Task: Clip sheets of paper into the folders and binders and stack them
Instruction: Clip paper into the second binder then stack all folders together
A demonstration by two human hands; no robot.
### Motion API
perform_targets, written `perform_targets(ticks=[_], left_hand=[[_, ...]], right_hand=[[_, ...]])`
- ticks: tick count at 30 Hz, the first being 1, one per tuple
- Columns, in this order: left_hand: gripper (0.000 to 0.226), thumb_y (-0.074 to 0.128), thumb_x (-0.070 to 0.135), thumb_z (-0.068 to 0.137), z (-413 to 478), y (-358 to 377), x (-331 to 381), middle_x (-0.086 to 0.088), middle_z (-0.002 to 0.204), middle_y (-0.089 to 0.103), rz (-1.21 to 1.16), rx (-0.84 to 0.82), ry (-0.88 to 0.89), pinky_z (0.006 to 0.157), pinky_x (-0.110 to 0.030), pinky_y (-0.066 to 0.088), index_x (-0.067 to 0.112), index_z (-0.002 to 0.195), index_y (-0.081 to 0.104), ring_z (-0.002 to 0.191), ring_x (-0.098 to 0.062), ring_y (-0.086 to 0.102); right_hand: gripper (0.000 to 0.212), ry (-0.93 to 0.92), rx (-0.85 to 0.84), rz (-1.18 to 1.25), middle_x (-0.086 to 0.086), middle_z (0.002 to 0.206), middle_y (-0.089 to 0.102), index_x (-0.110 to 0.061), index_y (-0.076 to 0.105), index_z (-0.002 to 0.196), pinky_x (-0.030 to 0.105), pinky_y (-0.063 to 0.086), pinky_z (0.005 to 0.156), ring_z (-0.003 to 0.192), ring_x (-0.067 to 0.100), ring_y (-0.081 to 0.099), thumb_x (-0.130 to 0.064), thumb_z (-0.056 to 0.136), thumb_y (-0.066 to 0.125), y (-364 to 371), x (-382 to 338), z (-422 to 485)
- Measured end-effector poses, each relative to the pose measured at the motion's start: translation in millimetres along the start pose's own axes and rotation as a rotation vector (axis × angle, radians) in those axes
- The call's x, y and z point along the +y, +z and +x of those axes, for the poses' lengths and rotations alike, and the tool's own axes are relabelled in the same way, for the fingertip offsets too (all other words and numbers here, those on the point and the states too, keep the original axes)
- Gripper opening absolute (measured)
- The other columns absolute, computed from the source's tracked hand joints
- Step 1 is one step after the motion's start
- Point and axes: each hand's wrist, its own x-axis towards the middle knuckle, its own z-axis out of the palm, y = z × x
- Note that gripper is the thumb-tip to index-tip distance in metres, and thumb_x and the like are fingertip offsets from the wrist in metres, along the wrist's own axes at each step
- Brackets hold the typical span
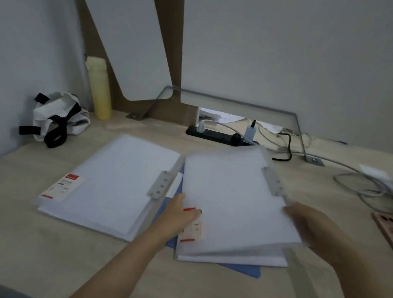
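Head view: two translucent frosted plastic clip folders lie side by side on the pale wood-grain tabletop (34,248). Left folder (114,179) lies flat and closed, white sheets inside, a metal clip bar (160,185) on its right edge, a red-and-white label at its near-left corner. Right folder (231,201) rests on a white paper stack (232,258) and a blue folder (245,270). Its cover is lifted along the right edge. Left hand (181,214) lies flat, fingers pressing the folder's near-left corner by its label. Right hand (313,230) pinches the cover's raised right edge; image blurred there. Judgement: the cover is thin, light, flexible and slick, and will bow if held by one corner. Best gripped along an edge near the metal clip strip (273,181), where it is stiffest.
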Motion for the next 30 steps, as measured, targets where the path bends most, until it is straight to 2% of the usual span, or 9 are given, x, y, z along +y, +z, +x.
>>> perform_targets(ticks=[3, 5, 9, 11, 14, 17, 19, 24, 30], left_hand=[[0.015, 0.059, 0.008, 0.084, 6, 2, 0, -0.010, 0.091, 0.062, -0.062, 0.056, -0.059, 0.055, -0.016, 0.046, 0.003, 0.093, 0.049, 0.075, -0.016, 0.059], [0.017, 0.058, 0.007, 0.087, 5, 1, 4, -0.005, 0.077, 0.058, -0.080, 0.095, -0.109, 0.049, -0.015, 0.043, 0.010, 0.079, 0.043, 0.067, -0.013, 0.055], [0.016, 0.061, 0.015, 0.086, 6, 0, 5, -0.008, 0.077, 0.061, -0.142, 0.100, -0.185, 0.061, -0.025, 0.045, 0.009, 0.078, 0.049, 0.067, -0.017, 0.057], [0.015, 0.063, 0.021, 0.086, 0, 6, 6, -0.011, 0.088, 0.066, -0.198, 0.077, -0.193, 0.064, -0.028, 0.050, 0.008, 0.091, 0.056, 0.075, -0.021, 0.062], [0.033, 0.062, 0.023, 0.088, -9, 19, 5, -0.015, 0.109, 0.066, -0.240, 0.073, -0.162, 0.070, -0.031, 0.054, 0.008, 0.116, 0.053, 0.088, -0.024, 0.063], [0.029, 0.059, 0.018, 0.089, -10, 17, 6, -0.009, 0.100, 0.066, -0.286, 0.115, -0.123, 0.061, -0.026, 0.053, 0.008, 0.117, 0.054, 0.078, -0.018, 0.063], [0.025, 0.058, 0.016, 0.090, -9, 8, 9, -0.009, 0.096, 0.067, -0.302, 0.131, -0.094, 0.060, -0.027, 0.054, 0.007, 0.113, 0.057, 0.076, -0.019, 0.063], [0.010, 0.056, 0.017, 0.091, -9, -40, 15, -0.004, 0.081, 0.067, -0.283, 0.140, -0.031, 0.044, -0.015, 0.049, 0.013, 0.098, 0.061, 0.062, -0.014, 0.062], [0.010, 0.058, 0.022, 0.090, -6, -141, 18, -0.001, 0.077, 0.070, -0.085, 0.266, -0.006, 0.054, -0.022, 0.047, 0.017, 0.085, 0.065, 0.061, -0.012, 0.063]], right_hand=[[0.017, 0.038, 0.122, -0.289, 0.016, 0.098, 0.062, -0.004, 0.061, 0.100, 0.027, 0.043, 0.064, 0.079, 0.024, 0.057, -0.010, 0.093, 0.047, -5, 29, 10], [0.011, 0.052, 0.193, -0.352, 0.016, 0.104, 0.058, -0.005, 0.056, 0.096, 0.027, 0.040, 0.063, 0.080, 0.023, 0.055, -0.012, 0.092, 0.050, 0, 44, 17], [0.025, 0.077, 0.275, -0.460, 0.017, 0.121, 0.047, -0.001, 0.052, 0.095, 0.030, 0.033, 0.080, 0.096, 0.026, 0.050, -0.025, 0.091, 0.053, 3, 61, 28], [0.039, 0.101, 0.276, -0.472, 0.018, 0.131, 0.046, 0.001, 0.055, 0.113, 0.033, 0.037, 0.088, 0.108, 0.031, 0.051, -0.030, 0.091, 0.051, 4, 61, 26], [0.047, 0.135, 0.258, -0.393, 0.017, 0.130, 0.052, -0.001, 0.049, 0.129, 0.037, 0.043, 0.092, 0.110, 0.032, 0.054, -0.028, 0.092, 0.050, 4, 57, 16], [0.038, 0.134, 0.195, -0.284, 0.013, 0.109, 0.060, -0.001, 0.053, 0.125, 0.028, 0.043, 0.065, 0.085, 0.023, 0.057, -0.021, 0.092, 0.050, 5, 47, 1], [0.034, 0.083, 0.194, -0.229, 0.011, 0.100, 0.063, -0.004, 0.055, 0.121, 0.027, 0.042, 0.062, 0.081, 0.021, 0.058, -0.020, 0.092, 0.050, 9, 38, -6], [0.026, -0.008, 0.073, 0.028, 0.011, 0.101, 0.070, -0.009, 0.058, 0.113, 0.030, 0.049, 0.066, 0.088, 0.026, 0.067, -0.023, 0.091, 0.052, 47, 12, -12], [0.027, -0.159, 0.019, 0.225, 0.006, 0.111, 0.069, -0.015, 0.058, 0.118, 0.040, 0.052, 0.087, 0.101, 0.025, 0.066, -0.016, 0.091, 0.052, 143, 10, 9]])
